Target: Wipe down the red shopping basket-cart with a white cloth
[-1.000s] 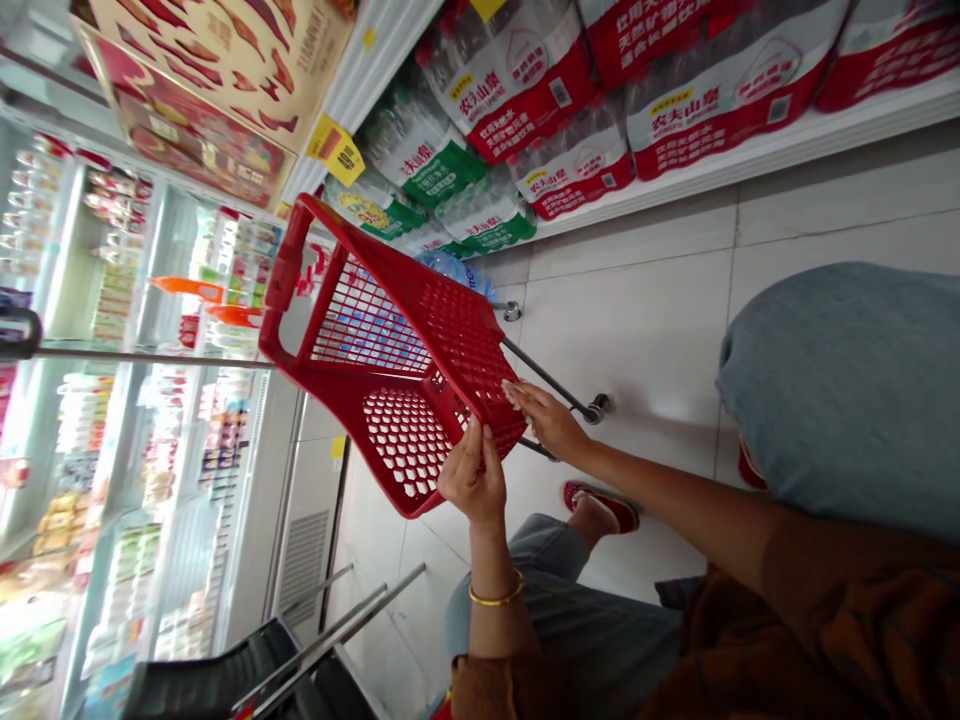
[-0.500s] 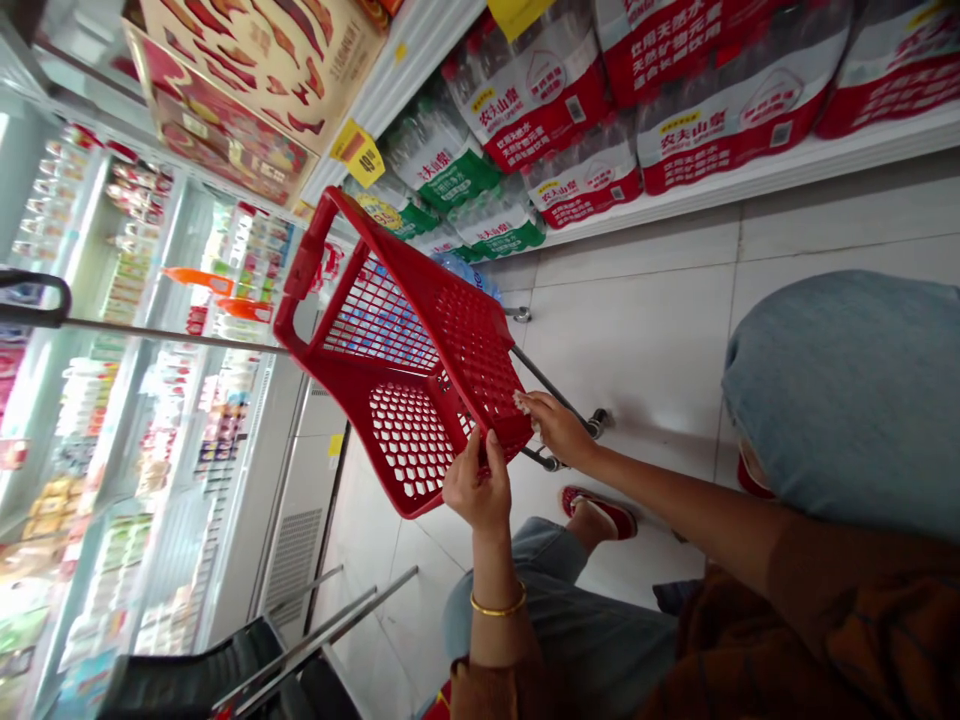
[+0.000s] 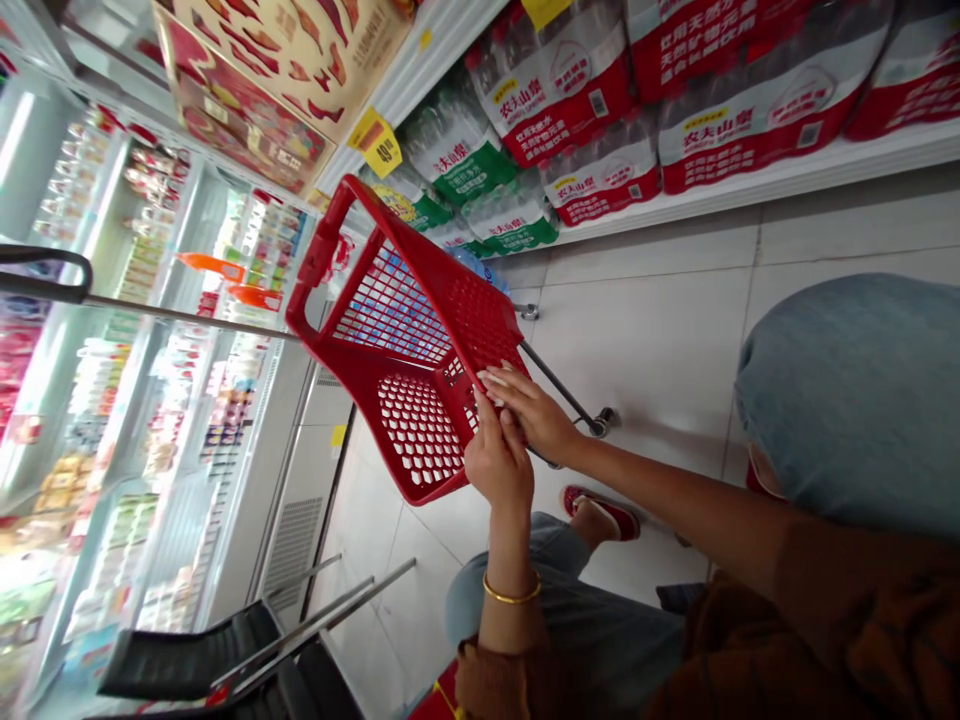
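Note:
A red plastic shopping basket (image 3: 420, 340) with perforated walls is in front of me, tilted in the picture. My left hand (image 3: 499, 465), with a gold bangle on the wrist (image 3: 511, 590), grips its lower corner. My right hand (image 3: 529, 412) lies close beside it, fingers curled over the same edge. A long metal pull handle (image 3: 150, 315) with a black grip runs from the basket to the left. A small castor wheel (image 3: 602, 421) on a dark metal rod sits past my right hand.
Multipacks of bottled water (image 3: 555, 100) line a white shelf above a tiled floor (image 3: 652, 350). A refrigerated display case (image 3: 150, 400) stands at the left, with black stacked baskets (image 3: 195, 650) below it. A blue-grey denim leg (image 3: 847, 400) bulges in at the right.
My two hands have come closer together on the basket, and my right-hand fingers now reach further over its edge. The whole scene has shifted slightly as my head turned.

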Demonstrator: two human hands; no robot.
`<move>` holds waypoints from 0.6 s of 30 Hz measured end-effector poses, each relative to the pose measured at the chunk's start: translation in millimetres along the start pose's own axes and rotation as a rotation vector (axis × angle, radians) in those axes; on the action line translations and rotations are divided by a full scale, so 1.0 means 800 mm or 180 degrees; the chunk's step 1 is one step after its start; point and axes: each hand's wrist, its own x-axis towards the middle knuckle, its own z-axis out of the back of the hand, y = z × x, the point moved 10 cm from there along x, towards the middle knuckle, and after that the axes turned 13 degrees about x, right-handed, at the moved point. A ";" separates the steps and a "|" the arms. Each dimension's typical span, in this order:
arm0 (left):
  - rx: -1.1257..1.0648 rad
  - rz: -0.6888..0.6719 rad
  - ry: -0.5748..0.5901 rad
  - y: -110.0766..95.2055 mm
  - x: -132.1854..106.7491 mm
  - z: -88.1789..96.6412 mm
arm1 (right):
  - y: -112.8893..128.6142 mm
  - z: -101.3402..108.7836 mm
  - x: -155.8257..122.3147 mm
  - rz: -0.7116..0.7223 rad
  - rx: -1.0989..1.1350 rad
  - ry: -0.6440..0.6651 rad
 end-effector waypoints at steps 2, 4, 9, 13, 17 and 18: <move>0.0050 0.0008 0.0032 -0.001 0.001 -0.002 | -0.008 -0.001 -0.002 -0.0034 0.0033 0.0035; 0.0054 -0.0002 -0.0014 0.000 0.002 0.000 | -0.018 0.001 -0.008 -0.0093 0.0024 0.0025; -0.0138 -0.0077 -0.0006 0.004 0.001 0.004 | -0.041 0.005 -0.027 -0.0335 -0.0128 -0.0002; -0.0343 -0.0133 0.0094 0.011 -0.002 0.006 | -0.044 -0.001 -0.037 -0.0292 -0.0155 0.0070; -0.0297 -0.0266 0.0202 0.014 -0.007 0.012 | -0.054 -0.006 -0.051 -0.0372 -0.0214 0.0065; -0.0193 -0.0342 0.0202 0.013 -0.008 0.015 | -0.057 -0.006 -0.055 -0.0408 -0.0233 0.0049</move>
